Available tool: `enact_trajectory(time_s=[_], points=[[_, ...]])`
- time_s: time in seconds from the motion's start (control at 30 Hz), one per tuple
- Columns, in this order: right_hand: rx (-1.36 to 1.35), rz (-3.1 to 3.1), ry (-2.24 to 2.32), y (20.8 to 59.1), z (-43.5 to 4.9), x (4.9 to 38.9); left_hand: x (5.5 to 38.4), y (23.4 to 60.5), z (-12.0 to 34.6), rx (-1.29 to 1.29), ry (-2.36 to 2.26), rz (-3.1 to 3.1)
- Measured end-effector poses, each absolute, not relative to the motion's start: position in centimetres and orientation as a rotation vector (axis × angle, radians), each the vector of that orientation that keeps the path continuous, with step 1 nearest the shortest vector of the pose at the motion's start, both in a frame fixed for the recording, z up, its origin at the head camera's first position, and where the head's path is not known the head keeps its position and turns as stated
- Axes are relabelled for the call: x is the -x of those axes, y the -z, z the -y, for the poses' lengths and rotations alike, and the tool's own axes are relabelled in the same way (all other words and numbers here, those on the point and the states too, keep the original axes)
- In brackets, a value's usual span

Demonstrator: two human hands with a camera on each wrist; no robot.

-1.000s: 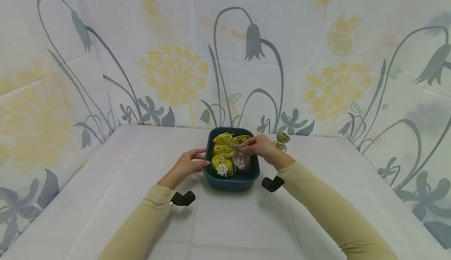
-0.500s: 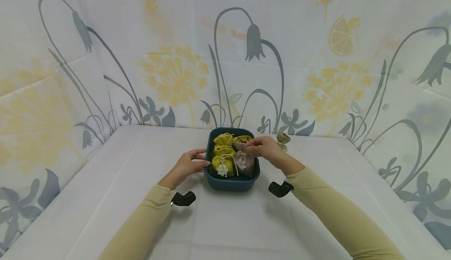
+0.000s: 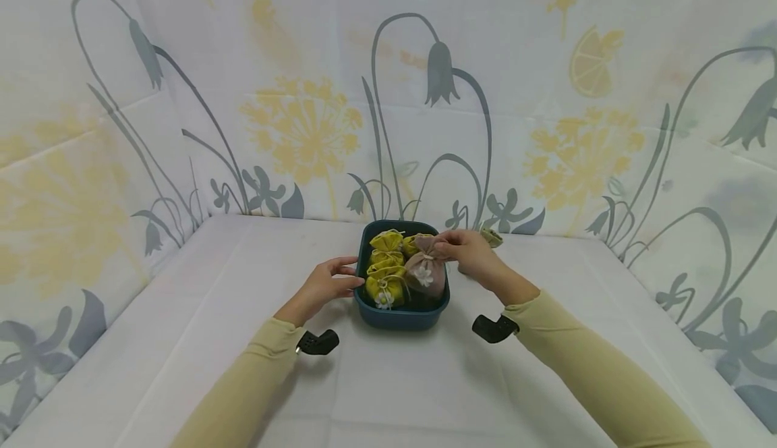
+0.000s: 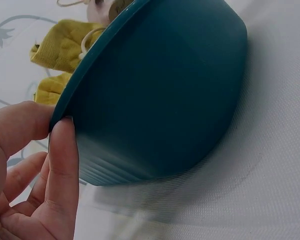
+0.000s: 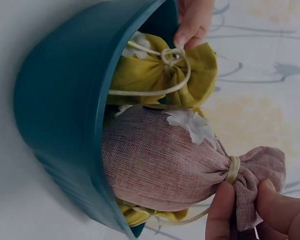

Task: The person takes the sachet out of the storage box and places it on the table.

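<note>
My right hand pinches the gathered neck of a dusty-pink drawstring pouch with a white flower. In the right wrist view the pouch leans up out of a dark teal plastic bin, its lower end still behind the rim. At the bin's left side, my left hand grips the rim between thumb and finger, as the left wrist view shows on the bin wall. Several yellow drawstring pouches sit inside the bin; one lies partly hidden behind the pink pouch.
An olive-green pouch stands on the white-covered table behind my right hand, which hides most of it. A flower-printed white cloth hangs as a backdrop behind and at the sides.
My right hand has drawn the pink pouch upward and slightly right from among the yellow ones, so more of it shows. The left hand and the bin have stayed put.
</note>
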State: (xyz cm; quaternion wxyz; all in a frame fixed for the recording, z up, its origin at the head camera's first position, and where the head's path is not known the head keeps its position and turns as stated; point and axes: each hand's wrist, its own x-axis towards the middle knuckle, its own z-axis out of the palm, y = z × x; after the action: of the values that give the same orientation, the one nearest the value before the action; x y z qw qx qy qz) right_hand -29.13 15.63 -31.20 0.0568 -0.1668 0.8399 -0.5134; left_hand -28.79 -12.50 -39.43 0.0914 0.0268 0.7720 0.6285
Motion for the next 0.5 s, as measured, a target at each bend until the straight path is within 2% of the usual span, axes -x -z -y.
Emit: enact_trajectory(time_s=[0.23, 0.5], points=[[0.391, -2.58, 1.595, 30.5, -15.9, 28.2, 28.7, 39.4, 12.4, -0.071, -1.871, -2.301], [0.413, -2.597, 1.703, 30.0, -16.8, 26.6, 28.7, 39.4, 12.4, -0.068, -1.862, -2.313]])
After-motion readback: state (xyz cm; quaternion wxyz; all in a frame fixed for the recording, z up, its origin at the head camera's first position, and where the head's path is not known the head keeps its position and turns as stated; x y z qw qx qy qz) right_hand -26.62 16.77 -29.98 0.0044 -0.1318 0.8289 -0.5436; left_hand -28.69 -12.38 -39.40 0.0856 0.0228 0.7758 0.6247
